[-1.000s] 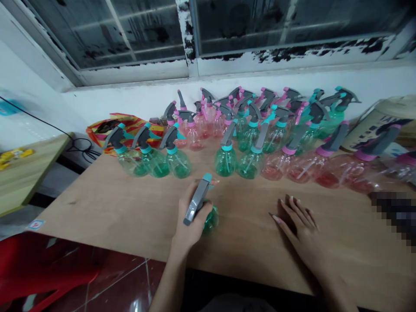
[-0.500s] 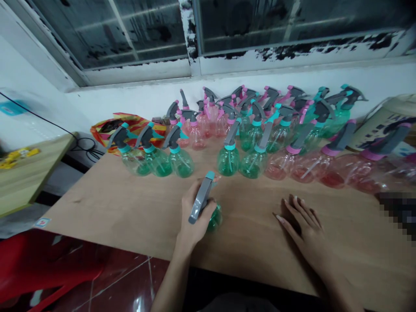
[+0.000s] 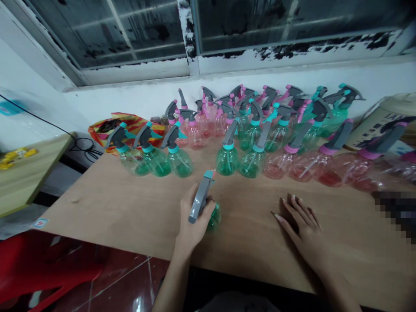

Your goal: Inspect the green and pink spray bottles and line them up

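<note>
My left hand point(image 3: 194, 216) is closed around the neck of a green spray bottle point(image 3: 214, 217) near the front of the table. Its grey trigger head with a turquoise nozzle points away from me, and much of the bottle is hidden by my fingers. My right hand point(image 3: 302, 227) lies on the tabletop with its fingers stretched out, holding nothing. Beyond my left hand stand three green spray bottles point(image 3: 180, 163) in a row. Another row, with a green spray bottle point(image 3: 227, 160) and several pink ones point(image 3: 277, 164), stands beyond my right hand.
More pink and green spray bottles point(image 3: 196, 134) crowd the back of the wooden table point(image 3: 123, 212) by the wall. An orange and yellow bag point(image 3: 130, 119) sits at the back left. A large printed container point(image 3: 380, 123) stands at the right. A red chair point(image 3: 48, 264) is at lower left.
The view has shifted very slightly. My left hand keeps its hold on the spray bottle in about the same place, and my right hand stays resting on the table.
</note>
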`<state>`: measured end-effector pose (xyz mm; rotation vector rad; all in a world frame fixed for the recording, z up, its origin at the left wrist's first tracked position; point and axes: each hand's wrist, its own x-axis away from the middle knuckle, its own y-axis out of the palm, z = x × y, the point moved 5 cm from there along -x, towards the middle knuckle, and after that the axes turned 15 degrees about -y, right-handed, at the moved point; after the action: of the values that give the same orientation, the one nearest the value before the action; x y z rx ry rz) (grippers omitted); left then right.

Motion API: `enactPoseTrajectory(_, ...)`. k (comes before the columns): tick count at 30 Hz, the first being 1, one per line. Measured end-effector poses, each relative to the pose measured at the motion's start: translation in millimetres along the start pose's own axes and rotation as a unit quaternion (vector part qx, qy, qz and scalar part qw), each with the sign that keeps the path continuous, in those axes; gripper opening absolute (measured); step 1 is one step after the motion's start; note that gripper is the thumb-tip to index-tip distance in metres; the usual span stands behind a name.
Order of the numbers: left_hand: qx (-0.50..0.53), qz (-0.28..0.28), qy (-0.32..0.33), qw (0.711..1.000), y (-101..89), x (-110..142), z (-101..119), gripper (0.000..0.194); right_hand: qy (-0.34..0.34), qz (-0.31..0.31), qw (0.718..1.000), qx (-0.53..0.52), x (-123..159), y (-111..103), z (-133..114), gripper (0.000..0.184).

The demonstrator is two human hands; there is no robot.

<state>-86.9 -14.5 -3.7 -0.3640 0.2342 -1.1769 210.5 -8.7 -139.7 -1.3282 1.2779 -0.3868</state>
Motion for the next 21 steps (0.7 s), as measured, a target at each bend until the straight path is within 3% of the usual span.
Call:
enactPoseTrajectory(11,0.041,-0.049,0.027,0.998,2.5,-1.3,4.6,0.033,-0.009,0.002,1.000,0.009,0.4,-0.1,-1.3,0.065)
enactPoseTrajectory(21,0.043,-0.028,0.027,0.998,1.4,-9.4,1.5,0.020,-0.010,0.001,1.000,0.005,0.1,-0.2,-1.1,0.064)
